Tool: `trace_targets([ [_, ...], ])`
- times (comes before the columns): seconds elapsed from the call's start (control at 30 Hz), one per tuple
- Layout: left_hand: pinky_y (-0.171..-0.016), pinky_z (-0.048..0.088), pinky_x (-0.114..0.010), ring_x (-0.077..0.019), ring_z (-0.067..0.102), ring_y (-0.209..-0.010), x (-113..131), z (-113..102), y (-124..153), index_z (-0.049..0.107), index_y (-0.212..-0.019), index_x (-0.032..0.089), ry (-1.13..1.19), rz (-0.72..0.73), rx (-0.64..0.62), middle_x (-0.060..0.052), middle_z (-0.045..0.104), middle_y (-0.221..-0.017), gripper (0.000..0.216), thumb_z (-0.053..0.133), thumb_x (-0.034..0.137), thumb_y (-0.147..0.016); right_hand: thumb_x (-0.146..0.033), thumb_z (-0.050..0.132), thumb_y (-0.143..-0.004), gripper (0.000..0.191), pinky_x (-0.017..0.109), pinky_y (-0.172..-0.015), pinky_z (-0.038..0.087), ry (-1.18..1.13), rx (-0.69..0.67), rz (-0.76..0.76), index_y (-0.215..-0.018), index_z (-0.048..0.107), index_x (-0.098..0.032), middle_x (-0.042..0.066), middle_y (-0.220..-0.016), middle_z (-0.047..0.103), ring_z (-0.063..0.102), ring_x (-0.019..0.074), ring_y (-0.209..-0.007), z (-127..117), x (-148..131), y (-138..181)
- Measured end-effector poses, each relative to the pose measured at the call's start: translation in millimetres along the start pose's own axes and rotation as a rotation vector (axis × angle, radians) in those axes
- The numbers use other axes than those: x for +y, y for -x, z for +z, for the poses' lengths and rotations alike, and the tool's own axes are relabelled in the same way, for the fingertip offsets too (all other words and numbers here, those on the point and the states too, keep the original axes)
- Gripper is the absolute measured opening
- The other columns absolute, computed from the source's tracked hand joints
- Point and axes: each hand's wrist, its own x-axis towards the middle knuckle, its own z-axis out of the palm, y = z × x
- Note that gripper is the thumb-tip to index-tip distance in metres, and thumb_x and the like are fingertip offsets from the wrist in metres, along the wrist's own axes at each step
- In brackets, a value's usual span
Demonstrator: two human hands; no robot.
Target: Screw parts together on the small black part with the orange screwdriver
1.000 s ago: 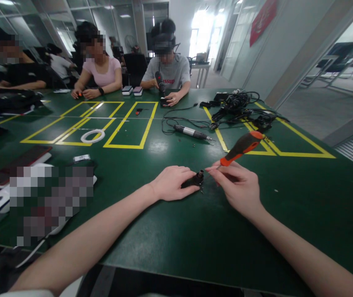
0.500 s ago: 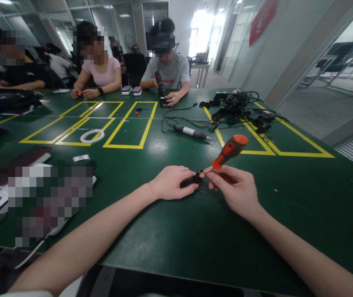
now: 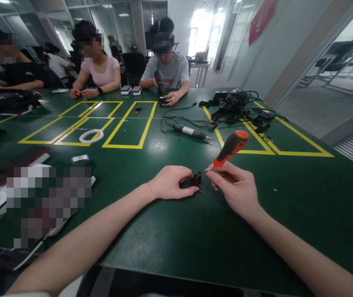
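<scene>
My left hand point(image 3: 174, 182) rests on the green table, its thumb and fingers closed around a small black part point(image 3: 196, 180) with a metal cylinder standing up from its top. My right hand point(image 3: 235, 183) pinches the lower end of a screwdriver point(image 3: 230, 148) with an orange and dark grey handle. The handle leans up and to the right. Its thin shaft points down beside the black part, a little to its right; whether the tip touches anything is too small to tell. Tiny bits lie just below the black part.
Ahead lies a corded electric screwdriver point(image 3: 190, 131). A heap of black cables point(image 3: 236, 103) sits at the back right. A white ring point(image 3: 91, 136) lies on yellow-taped areas at the left. Phones and blurred items point(image 3: 52, 198) are at near left. Several people sit across the table point(image 3: 164, 247).
My right hand has drawn the screwdriver slightly right, away from the black part, and its handle stands more upright. My left fingers have loosened a little, showing more of the part.
</scene>
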Motion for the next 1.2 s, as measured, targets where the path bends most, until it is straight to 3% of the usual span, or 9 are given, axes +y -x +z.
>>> trace_targets([
  [0.27,-0.067,0.043,-0.027,-0.0157,0.059,-0.078,0.3,-1.6,1.7,0.062,-0.101,0.019,-0.002,0.026,0.006,-0.002,0.063,-0.089,0.029,0.062,0.047,-0.092,-0.036,0.084,-0.078,0.021,0.028,-0.048,0.058,0.010,0.041,0.001,-0.085,0.073,-0.020,0.005,-0.076,0.075,0.062,0.0140,-0.050,0.0,-0.4,1.5],
  [0.47,-0.066,0.042,-0.027,-0.0154,0.058,-0.077,-1.3,-0.8,1.2,0.063,-0.097,0.019,0.021,0.029,-0.008,-0.002,0.061,-0.086,0.030,0.061,0.049,-0.094,-0.042,0.075,-0.088,0.023,0.027,-0.047,0.056,-0.060,-0.048,-0.005,-0.093,0.071,-0.020,0.005,-0.077,0.075,0.063,0.0142,-0.052,0.4,-1.3,1.3],
  [0.67,-0.065,0.042,-0.026,-0.0149,0.058,-0.076,-0.3,-0.7,1.1,0.064,-0.098,0.019,0.056,0.007,-0.013,-0.001,0.062,-0.083,0.030,0.064,0.048,-0.092,-0.043,0.078,-0.085,0.027,0.028,-0.052,0.059,-0.076,-0.036,0.032,-0.089,0.062,-0.022,0.002,-0.068,0.074,0.066,0.0158,-0.054,-0.2,-0.6,2.2],
  [0.83,-0.065,0.042,-0.025,-0.0147,0.058,-0.074,0.0,-0.7,1.2,0.064,-0.097,0.019,0.089,0.004,-0.010,-0.001,0.063,-0.082,0.029,0.064,0.047,-0.092,-0.039,0.081,-0.081,0.024,0.026,-0.047,0.054,-0.037,-0.027,0.032,-0.077,0.066,-0.020,0.005,-0.079,0.074,0.061,0.0136,-0.054,-2.6,-2.2,-0.2],
  [0.97,-0.065,0.041,-0.025,-0.0141,0.057,-0.072,-0.1,-0.4,1.7,0.064,-0.098,0.019,0.096,-0.008,-0.008,-0.001,0.062,-0.081,0.030,0.063,0.048,-0.092,-0.043,0.077,-0.086,0.023,0.026,-0.044,0.052,-0.086,-0.055,0.033,-0.085,0.072,-0.020,0.003,-0.075,0.071,0.059,0.0126,-0.050,-1.9,-2.7,-0.9],
  [1.1,-0.063,0.039,-0.025,-0.0136,0.055,-0.070,-0.1,-0.3,1.9,0.064,-0.098,0.019,0.079,0.004,0.004,0.000,0.061,-0.080,0.028,0.064,0.047,-0.091,-0.048,0.074,-0.089,0.029,0.028,-0.049,0.056,-0.172,-0.107,0.042,-0.099,0.067,-0.022,0.003,-0.076,0.073,0.063,0.0142,-0.052,-0.1,-2.6,0.6],
  [1.2,-0.063,0.039,-0.025,-0.0132,0.055,-0.069,0.1,-0.4,1.8,0.064,-0.097,0.018,0.077,0.023,0.014,0.001,0.061,-0.079,0.027,0.065,0.045,-0.091,-0.047,0.076,-0.087,0.028,0.027,-0.052,0.056,-0.145,-0.096,0.047,-0.088,0.064,-0.021,0.002,-0.072,0.073,0.063,0.0140,-0.053,-0.3,-2.7,0.8],
])
